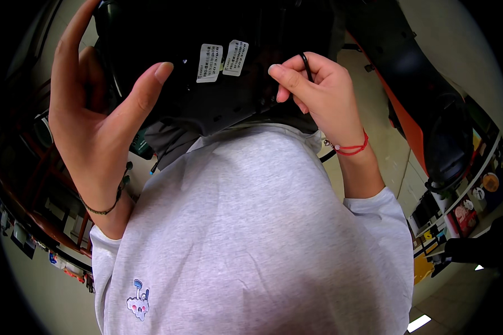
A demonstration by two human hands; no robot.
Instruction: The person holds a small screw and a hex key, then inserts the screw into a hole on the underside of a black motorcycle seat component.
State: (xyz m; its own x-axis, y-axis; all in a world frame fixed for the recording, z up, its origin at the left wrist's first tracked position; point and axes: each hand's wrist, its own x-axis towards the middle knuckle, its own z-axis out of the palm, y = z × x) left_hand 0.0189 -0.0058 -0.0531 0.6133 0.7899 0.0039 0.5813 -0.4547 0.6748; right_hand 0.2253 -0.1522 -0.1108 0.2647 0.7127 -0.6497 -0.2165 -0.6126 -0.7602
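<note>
In front of me, across my lap, lies a large glossy black plastic part [179,106]. Two white printed labels [209,64] are stuck on it. At its left side my left hand [98,109] is open, thumb stretched out over the black surface and fingers apart; some fingertips lie in shadow or beyond the upper edge. Over the part's right side my right hand [318,86] is closed, thumb against the curled fingers. Anything pinched there is hidden or too small to name. A black ring [305,66] circles a finger of that hand.
To the right stands a long black-and-orange piece [430,111], its lower end dark and rounded. Shelving with small items [466,212] is beyond it. Reddish-brown wooden furniture [44,223] stands at the left. A pale tiled floor [374,111] shows at the right.
</note>
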